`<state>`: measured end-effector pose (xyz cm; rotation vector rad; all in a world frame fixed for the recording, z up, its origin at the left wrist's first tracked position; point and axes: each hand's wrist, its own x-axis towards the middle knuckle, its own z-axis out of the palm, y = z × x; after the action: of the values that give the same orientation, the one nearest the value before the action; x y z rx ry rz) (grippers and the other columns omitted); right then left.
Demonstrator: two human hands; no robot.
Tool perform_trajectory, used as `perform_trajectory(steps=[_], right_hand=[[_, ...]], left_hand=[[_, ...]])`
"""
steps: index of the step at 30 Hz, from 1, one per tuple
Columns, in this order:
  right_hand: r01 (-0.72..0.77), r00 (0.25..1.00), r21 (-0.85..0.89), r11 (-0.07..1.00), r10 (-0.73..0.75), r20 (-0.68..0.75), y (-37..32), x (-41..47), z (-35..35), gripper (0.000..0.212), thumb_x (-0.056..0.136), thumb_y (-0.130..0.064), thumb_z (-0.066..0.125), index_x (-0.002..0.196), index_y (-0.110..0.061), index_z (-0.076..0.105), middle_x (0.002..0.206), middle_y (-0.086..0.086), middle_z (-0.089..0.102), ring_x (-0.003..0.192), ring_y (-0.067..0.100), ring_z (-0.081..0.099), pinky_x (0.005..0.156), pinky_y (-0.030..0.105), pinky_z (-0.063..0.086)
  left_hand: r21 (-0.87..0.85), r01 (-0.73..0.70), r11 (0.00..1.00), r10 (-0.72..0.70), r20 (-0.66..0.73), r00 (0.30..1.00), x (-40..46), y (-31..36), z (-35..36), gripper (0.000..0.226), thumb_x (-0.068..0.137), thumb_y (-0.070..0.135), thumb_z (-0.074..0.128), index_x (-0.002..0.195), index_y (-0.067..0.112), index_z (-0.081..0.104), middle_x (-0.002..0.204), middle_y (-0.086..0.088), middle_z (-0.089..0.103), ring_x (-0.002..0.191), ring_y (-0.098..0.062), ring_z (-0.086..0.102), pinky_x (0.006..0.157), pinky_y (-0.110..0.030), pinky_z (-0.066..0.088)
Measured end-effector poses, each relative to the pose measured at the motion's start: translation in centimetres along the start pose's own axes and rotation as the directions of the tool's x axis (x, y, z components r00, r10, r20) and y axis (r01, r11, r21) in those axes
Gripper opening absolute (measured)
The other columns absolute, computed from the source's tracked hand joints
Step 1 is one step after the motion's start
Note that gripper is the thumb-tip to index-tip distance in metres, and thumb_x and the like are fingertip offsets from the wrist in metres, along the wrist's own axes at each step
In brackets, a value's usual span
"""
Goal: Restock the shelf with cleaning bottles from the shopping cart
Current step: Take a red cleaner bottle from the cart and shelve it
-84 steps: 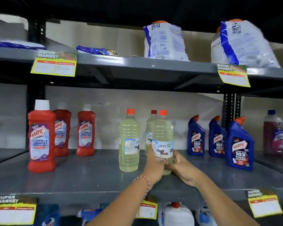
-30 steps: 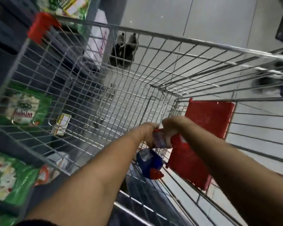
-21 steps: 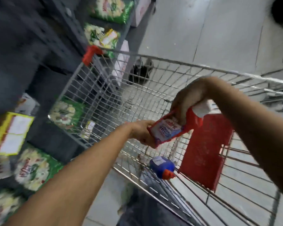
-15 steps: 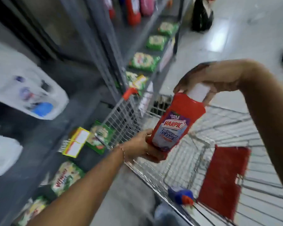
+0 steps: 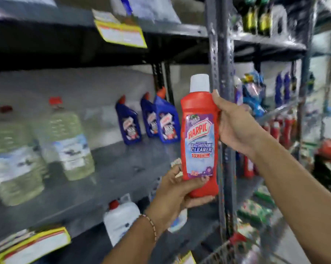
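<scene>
Red plastic Harpic bathroom-cleaner bottle with a white cap (image 5: pixel 199 138) stands upright in the air before the grey metal shelf (image 5: pixel 111 180). Left hand (image 5: pixel 177 193) cups its base, fingers curled; right hand (image 5: pixel 235 128) clasps its shoulder.

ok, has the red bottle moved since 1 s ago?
Yes. The red bottle, then down inside the cart, is now up by the shelf, upright in the left hand and right hand.
</scene>
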<state>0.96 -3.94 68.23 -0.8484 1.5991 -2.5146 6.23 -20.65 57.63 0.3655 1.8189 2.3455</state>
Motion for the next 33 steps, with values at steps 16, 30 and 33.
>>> perform_trajectory(steps=[16, 30, 33], right_hand=[[0.233, 0.925, -0.422, 0.876, -0.066, 0.374, 11.0, 3.9, 27.4, 0.06, 0.068, -0.006, 0.088, 0.119, -0.012, 0.059, 0.111, 0.002, 0.077, 0.099, 0.017, 0.075, 0.085, 0.035, 0.061], [0.16, 0.916, -0.5, 0.851, 0.06, 0.395, 27.2, 5.1, 46.3, 0.052, 0.07, -0.005, 0.085, 0.097, -0.034, 0.051, 0.107, -0.005, 0.071, 0.102, 0.016, 0.069, 0.097, 0.04, 0.054], [0.088, 0.908, -0.512, 0.854, 0.143, 0.394, 30.2, 5.6, 46.9, 0.05, 0.072, 0.001, 0.081, 0.111, -0.02, 0.058, 0.118, 0.003, 0.073, 0.107, 0.017, 0.07, 0.101, 0.045, 0.053]], left_hand=[[0.449, -0.271, 0.852, 0.495, -0.517, 0.698, -16.3, 11.9, -19.3, 0.047, 0.078, 0.019, 0.079, 0.12, 0.006, 0.063, 0.112, -0.008, 0.075, 0.096, -0.016, 0.07, 0.08, -0.022, 0.058], [0.579, 0.112, 0.808, 0.417, -0.695, 0.586, -28.1, 14.9, -38.0, 0.035, 0.085, 0.0, 0.07, 0.119, 0.005, 0.064, 0.112, -0.006, 0.072, 0.092, -0.011, 0.07, 0.082, -0.017, 0.056], [0.618, 0.22, 0.755, 0.421, -0.714, 0.559, -28.3, 14.9, -39.8, 0.043, 0.082, -0.003, 0.069, 0.124, 0.003, 0.064, 0.121, -0.008, 0.071, 0.109, -0.019, 0.067, 0.104, -0.037, 0.049]])
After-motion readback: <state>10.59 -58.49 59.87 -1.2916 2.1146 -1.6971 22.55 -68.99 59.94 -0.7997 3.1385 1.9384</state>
